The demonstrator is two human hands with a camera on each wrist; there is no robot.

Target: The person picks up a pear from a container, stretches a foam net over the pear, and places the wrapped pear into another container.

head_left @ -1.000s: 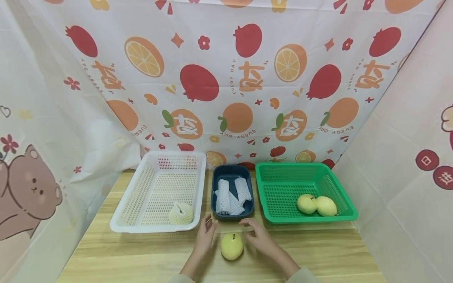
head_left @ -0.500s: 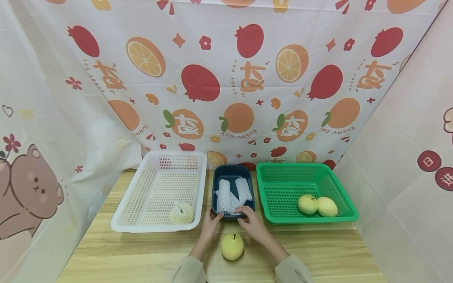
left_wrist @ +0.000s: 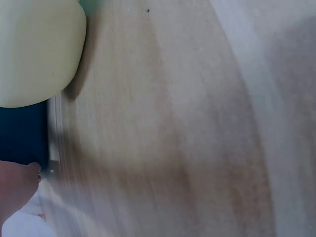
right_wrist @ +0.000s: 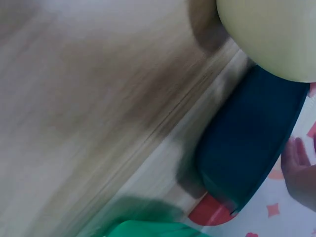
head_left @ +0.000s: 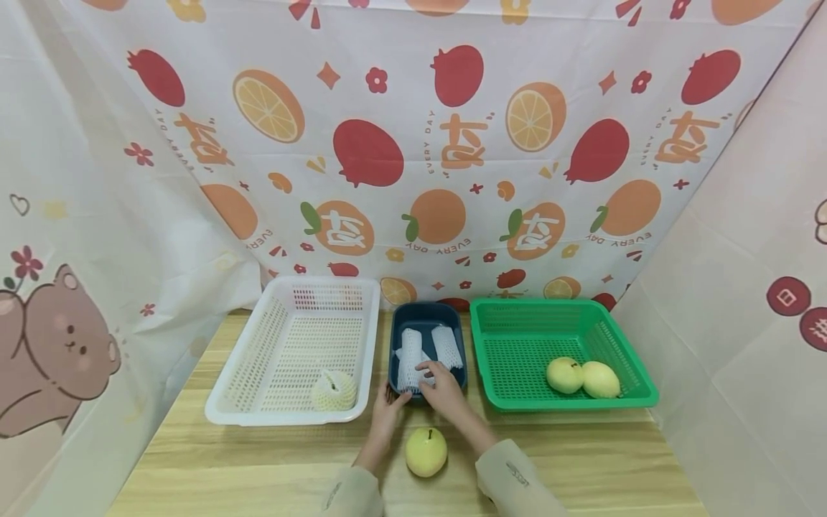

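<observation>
A dark blue bin (head_left: 429, 310) in the middle holds several white foam net sleeves (head_left: 410, 359). My left hand (head_left: 388, 411) is at the bin's near left corner, its thumb by the front rim and its fingers beside the left wall. Reaching over the front rim, my right hand (head_left: 444, 391) has its fingers above the sleeves' near ends; whether they touch is unclear. In the right wrist view the fingers of that hand (right_wrist: 300, 173) look loosely bent. Between my forearms a yellow pear (head_left: 426, 454) stands on the table, stem up, touched by neither hand.
At left, a white basket (head_left: 226, 388) holds a pear in a foam net (head_left: 334, 391). At right stands a green basket (head_left: 562, 403) with two bare pears (head_left: 583, 378). A fruit-printed cloth (head_left: 413, 143) hangs behind the wooden table (head_left: 194, 459).
Both hands have moved forward from beside the pear to the bin. The right hand has since gone further in over the front rim, towards the sleeves. The pear has stayed put.
</observation>
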